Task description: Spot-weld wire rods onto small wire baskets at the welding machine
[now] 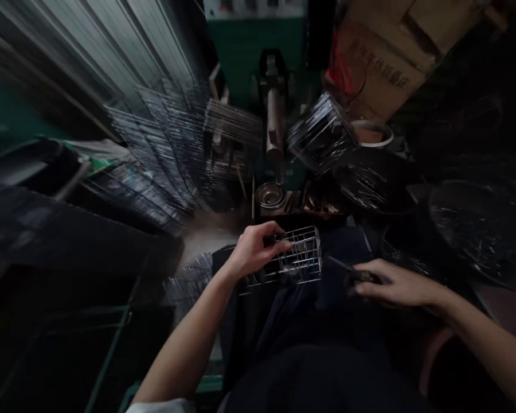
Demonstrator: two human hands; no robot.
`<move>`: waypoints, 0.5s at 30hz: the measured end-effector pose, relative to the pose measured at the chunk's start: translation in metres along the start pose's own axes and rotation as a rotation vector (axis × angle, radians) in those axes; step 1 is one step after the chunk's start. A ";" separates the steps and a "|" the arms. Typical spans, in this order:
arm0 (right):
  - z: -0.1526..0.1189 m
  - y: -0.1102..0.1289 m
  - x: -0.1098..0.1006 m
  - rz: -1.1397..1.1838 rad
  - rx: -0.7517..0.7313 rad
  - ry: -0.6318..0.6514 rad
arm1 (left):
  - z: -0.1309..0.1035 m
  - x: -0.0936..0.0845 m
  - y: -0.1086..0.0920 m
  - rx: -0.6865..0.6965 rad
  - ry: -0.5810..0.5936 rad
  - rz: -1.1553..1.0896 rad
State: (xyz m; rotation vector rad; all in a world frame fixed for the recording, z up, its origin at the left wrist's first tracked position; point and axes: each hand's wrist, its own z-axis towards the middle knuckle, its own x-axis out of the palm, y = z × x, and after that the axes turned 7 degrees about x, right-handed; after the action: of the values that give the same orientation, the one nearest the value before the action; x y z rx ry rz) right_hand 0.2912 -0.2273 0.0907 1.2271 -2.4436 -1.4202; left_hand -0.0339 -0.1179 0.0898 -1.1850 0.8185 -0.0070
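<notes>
Left hand [253, 249] grips a small wire cage [294, 261] over the lap, fingers curled through its top wires. Right hand [393, 284] closes around a dark tool [356, 278], type unclear. Risk, as judged: thin wires may snag fingers or bend under uneven grip.

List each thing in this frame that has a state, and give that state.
left hand: fingers closed on the wire basket's top edge
wire basket: held tilted above the lap, nothing inside
right hand: closed round a dark tool
dark tool: gripped; open or shut cannot be told
metal bowl: upright by the machine
wire racks: stacked, leaning, blurred
</notes>
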 end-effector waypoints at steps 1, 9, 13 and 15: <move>0.004 0.003 -0.005 -0.138 -0.053 -0.089 | 0.004 -0.003 0.006 -0.003 0.015 -0.078; 0.058 0.008 -0.038 -0.690 -0.179 -0.409 | 0.041 0.024 0.059 -0.107 0.053 -0.252; 0.074 0.006 -0.048 -0.749 -0.105 -0.328 | 0.051 0.029 0.068 -0.107 0.061 -0.233; 0.082 0.006 -0.051 -0.758 -0.083 -0.306 | 0.054 0.028 0.069 -0.110 0.064 -0.231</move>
State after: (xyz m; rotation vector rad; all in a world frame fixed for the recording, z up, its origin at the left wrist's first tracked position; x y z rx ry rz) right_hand 0.2887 -0.1343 0.0645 2.2006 -2.1207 -1.9668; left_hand -0.0111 -0.0570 0.0249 -1.3841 0.7412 -0.1918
